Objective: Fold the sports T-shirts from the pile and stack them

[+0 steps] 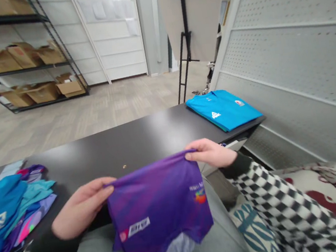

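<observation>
A purple printed shirt (163, 206) hangs folded over between my two hands, above my lap. Its upper edge is stretched taut and its neckline faces down towards me. My left hand (85, 202) pinches the top left corner between thumb and fingers. At the top right corner, my right hand (207, 153) pinches the cloth the same way. A logo with white lettering shows at the shirt's lower left, and an orange and green print at its right side.
The black table (112, 150) runs across in front of me. Loose coloured shirts (9, 219) lie heaped at its left end. Folded blue shirts (225, 109) are stacked at its right end. A perforated white panel (287, 42) rises on the right, and shelves with cardboard boxes (43, 92) stand behind.
</observation>
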The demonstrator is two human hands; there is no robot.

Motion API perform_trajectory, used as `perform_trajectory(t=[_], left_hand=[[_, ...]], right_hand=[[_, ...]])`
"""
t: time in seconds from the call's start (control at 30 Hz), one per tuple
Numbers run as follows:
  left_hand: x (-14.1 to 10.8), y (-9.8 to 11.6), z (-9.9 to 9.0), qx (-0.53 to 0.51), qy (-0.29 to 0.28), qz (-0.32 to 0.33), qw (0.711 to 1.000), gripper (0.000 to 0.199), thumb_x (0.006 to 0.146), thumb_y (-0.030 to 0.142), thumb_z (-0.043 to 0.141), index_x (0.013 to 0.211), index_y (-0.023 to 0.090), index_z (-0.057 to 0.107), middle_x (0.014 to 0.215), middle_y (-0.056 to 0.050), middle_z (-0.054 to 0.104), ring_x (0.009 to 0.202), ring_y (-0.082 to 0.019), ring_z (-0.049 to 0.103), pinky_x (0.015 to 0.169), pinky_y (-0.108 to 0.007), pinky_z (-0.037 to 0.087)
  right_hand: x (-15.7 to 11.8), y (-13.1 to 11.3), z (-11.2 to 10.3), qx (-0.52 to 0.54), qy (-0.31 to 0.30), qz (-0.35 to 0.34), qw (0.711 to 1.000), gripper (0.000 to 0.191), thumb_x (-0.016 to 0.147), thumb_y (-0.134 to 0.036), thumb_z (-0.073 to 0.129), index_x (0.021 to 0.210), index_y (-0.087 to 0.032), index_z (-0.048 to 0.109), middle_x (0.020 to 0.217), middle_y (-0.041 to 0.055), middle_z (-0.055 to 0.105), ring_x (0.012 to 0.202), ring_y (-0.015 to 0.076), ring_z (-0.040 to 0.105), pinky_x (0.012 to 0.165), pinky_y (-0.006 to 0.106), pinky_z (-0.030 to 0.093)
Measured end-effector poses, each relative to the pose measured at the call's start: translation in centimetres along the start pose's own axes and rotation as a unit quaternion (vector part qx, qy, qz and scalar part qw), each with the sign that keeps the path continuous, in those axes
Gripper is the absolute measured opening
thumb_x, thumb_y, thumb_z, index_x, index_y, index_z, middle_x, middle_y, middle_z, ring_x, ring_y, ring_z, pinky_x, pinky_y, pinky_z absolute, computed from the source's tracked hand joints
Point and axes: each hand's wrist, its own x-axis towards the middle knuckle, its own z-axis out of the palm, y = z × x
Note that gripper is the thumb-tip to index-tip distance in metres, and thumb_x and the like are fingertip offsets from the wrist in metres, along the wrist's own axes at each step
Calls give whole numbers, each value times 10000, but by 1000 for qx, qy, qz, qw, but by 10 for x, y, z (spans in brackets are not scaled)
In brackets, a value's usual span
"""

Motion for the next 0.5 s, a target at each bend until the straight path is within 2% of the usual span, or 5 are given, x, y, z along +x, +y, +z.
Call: perform_trajectory(t=[0.1,0.2,0.27,0.37,0.5], left_hand=[[85,-14,-9,66,90,46,993,698,752,803,851,1105,201,848,1072,-125,873,999,-328,810,1003,-493,683],[146,-37,-21,237,122,27,963,559,888,711,696,1101,216,844,1054,-103,872,1024,-320,800,1057,-475,644],[171,-48,-28,351,154,30,923,459,970,580,610,1153,239,857,1148,-98,873,1133,-330,785,1109,-470,609],[194,-55,-36,458,181,59,868,434,1016,474,564,1212,247,878,1305,-117,846,1284,-358,735,1141,-492,572],[226,-53,-51,505,173,68,843,477,1058,504,543,1281,260,887,1359,-143,819,1328,-402,705,1117,-548,550]], right_hand=[[77,31,-3,-167,120,-23,978,300,1094,-452,698,1115,-205,866,1050,61,856,941,236,757,912,354,593],[136,52,1,-351,137,7,926,219,1110,-296,669,1104,-217,873,1164,100,852,1084,257,754,1002,360,545],[160,63,4,-419,142,28,896,226,1128,-319,663,1147,-234,872,1208,115,836,1145,272,741,1037,377,518],[185,74,0,-448,164,37,878,256,1141,-410,666,1205,-260,863,1238,117,820,1187,295,722,1056,414,492],[219,84,-15,-447,196,50,871,276,1131,-467,688,1189,-261,862,1235,120,820,1195,317,708,1069,454,470]])
